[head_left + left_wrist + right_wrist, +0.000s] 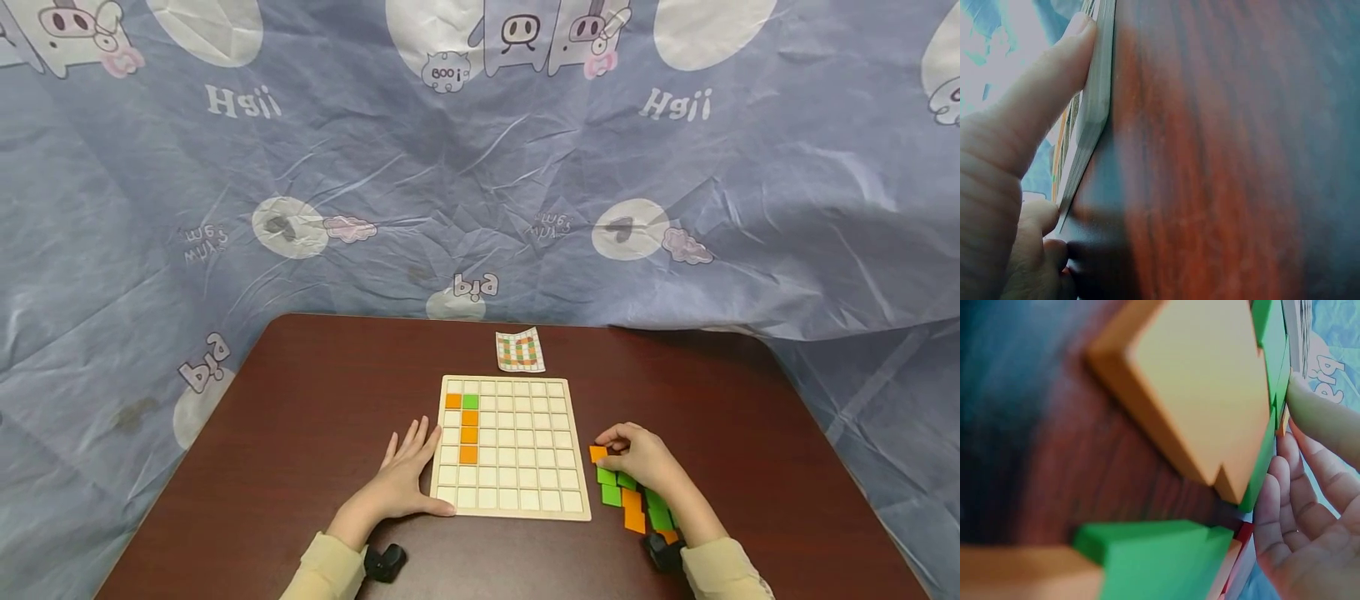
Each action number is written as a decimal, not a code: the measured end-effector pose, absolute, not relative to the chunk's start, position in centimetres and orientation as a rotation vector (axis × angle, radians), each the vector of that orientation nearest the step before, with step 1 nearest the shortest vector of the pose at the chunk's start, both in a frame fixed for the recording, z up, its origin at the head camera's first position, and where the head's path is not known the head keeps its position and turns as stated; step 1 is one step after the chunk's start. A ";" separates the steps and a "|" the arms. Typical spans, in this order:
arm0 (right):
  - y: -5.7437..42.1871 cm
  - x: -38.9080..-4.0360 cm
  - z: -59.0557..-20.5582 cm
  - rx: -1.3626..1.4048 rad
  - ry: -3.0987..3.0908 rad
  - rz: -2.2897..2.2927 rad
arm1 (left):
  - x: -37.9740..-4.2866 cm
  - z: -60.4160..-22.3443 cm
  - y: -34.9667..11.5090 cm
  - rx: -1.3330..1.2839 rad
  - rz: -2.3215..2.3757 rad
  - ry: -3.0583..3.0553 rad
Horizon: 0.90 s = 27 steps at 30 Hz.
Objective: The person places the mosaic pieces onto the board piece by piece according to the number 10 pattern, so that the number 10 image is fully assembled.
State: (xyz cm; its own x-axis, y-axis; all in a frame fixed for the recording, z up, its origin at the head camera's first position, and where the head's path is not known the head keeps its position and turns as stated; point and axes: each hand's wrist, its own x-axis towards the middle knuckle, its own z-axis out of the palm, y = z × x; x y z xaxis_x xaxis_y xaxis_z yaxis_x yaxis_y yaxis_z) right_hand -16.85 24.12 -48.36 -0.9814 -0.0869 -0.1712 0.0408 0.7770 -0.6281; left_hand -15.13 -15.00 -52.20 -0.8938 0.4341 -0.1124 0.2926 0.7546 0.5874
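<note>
A pale wooden grid board (pixel 510 515) lies on the table. Within its left columns sit several orange tiles (pixel 468 435) and one green tile (pixel 470 402). My left hand (pixel 397 483) is spread against the board's left side, thumb at the near-left corner and fingertips along the edge. In the left wrist view its thumb (pixel 1054 81) rests over the board's edge (pixel 1099 81). To the right of the board, my right hand (pixel 643 457) pinches an orange square tile (pixel 597 453) between thumb and fingers, above loose green tiles (pixel 611 495).
More loose orange tiles (pixel 633 510) lie under and beside the right wrist, some overlapping. A small paper card (pixel 520 351) with a coloured grid pattern lies behind the board. The dark wooden table (pixel 360 367) ends at a hanging blue printed cloth (pixel 420 167).
</note>
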 end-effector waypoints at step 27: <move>24.1 -17.0 -47.6 -0.049 2.622 -1.261 | -15.2 -52.2 -15.0 0.571 0.855 2.707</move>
